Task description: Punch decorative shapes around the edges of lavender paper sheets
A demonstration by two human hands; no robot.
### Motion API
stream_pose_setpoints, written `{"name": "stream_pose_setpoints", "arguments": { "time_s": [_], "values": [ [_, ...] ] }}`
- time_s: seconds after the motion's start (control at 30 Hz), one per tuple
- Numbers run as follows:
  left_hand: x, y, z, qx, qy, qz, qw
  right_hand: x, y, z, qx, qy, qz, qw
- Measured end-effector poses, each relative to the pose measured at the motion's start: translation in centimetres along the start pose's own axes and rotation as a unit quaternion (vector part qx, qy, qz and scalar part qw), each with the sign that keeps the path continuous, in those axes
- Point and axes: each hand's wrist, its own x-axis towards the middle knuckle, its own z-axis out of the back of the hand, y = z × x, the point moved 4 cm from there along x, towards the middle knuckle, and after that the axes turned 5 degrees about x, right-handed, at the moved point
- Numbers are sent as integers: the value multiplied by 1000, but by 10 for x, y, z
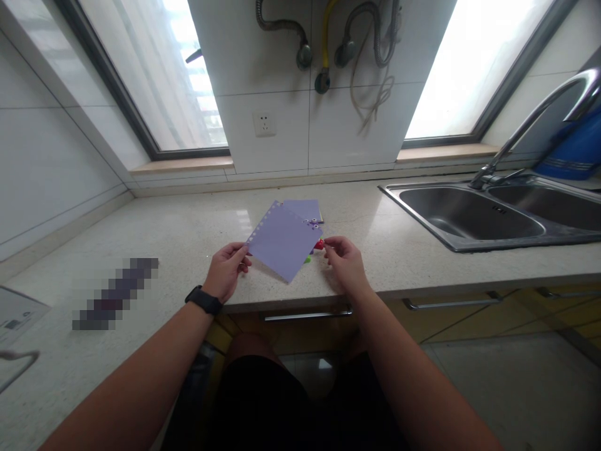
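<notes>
A loose purple sheet (285, 241) with a row of punched holes along its upper left edge is tilted above the counter. My left hand (228, 269) pinches its left corner between thumb and fingers. Near the sheet's right corner, my right hand (344, 258) has its fingers closed at a small red object (319, 244); whether it grips that object is hard to tell. Behind the sheet lies a purple notebook (305, 208) with small rings at its edge. A bit of something green (308, 259) shows from under the sheet's right side.
A speckled counter (188, 219) runs along the tiled wall. At the right are a double steel sink (462, 213) and a curved faucet (530, 122). A pixelated dark item (117, 294) and a white box (19, 313) lie at the left.
</notes>
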Motion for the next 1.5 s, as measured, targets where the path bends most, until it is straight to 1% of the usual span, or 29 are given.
{"name": "stream_pose_setpoints", "arguments": {
  "time_s": [0.4, 0.77, 0.9, 1.07, 1.13, 1.4, 1.5],
  "values": [
    [1, 2, 0, -1, 5, -5, 1000, -1, 2, -2, 18, 5, -12, 1000],
    [0, 0, -1, 2, 10, -1, 1000, 0, 0, -1, -19, 5, -1, 1000],
    [0, 1, 0, 2, 18, 1, 1000, 0, -1, -2, -34, 23, 8, 999],
    [1, 4, 1, 1, 35, 0, 999, -4, 4, -8, -66, 82, 9, 994],
    [1, 5, 1, 2, 42, -3, 999, -5, 5, -10, -85, 96, 13, 992],
    [1, 5, 1, 1, 55, -6, 998, -5, 1, -9, -91, 94, 15, 991],
    [0, 4, 0, 6, 64, -2, 998, -6, 2, -9, -103, 103, 18, 989]
  ]
}}
